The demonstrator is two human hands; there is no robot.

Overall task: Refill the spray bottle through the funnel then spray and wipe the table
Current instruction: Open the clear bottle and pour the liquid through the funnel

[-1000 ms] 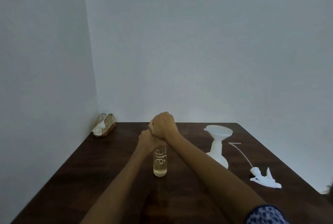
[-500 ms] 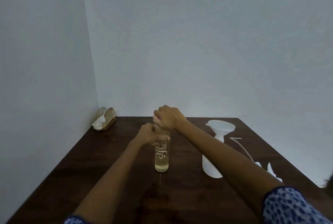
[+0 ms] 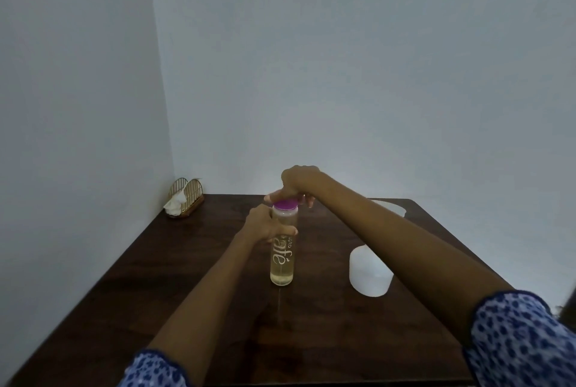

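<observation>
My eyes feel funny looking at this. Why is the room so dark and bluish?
Head view: dim, bluish light; a pale glow on the wall behind the right hand; faint sheen on the table below the bottle; wide lens leans the walls.

purple cap [image 3: 284, 205], dark brown table [image 3: 174, 265]

White lettering runs sideways up a clear bottle [image 3: 282, 257] of pale yellow liquid; it seems to read "ajfe", not fully legible.
</observation>
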